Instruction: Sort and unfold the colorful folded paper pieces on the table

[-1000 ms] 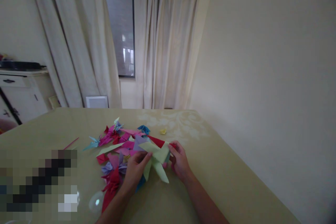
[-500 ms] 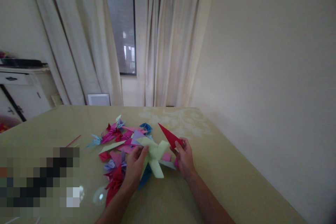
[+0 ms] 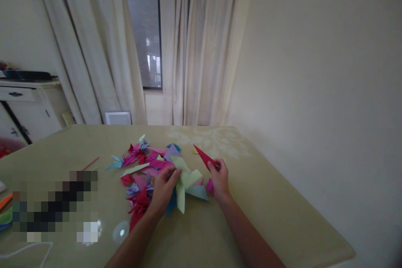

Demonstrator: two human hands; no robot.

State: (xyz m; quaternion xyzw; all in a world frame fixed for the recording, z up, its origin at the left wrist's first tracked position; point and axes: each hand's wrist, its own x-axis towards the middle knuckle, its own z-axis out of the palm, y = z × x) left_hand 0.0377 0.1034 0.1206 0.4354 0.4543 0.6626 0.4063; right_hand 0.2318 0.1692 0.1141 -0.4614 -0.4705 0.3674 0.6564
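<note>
A heap of folded coloured paper pieces lies in the middle of a yellow-green table. My left hand is closed on a pale green folded piece with long pointed flaps, held just above the heap. My right hand pinches a narrow red paper point that sticks up and to the left. A small pink piece shows under my right palm, and a light blue flap lies between the hands.
A pink stick lies left of the heap. A white cord runs along the near left edge. Curtains and a dark window stand behind the table, a white cabinet at left, a plain wall at right.
My right hand drew the red point out of the heap and lifted it. My left hand kept hold of the pale green piece, which swung down and left.
</note>
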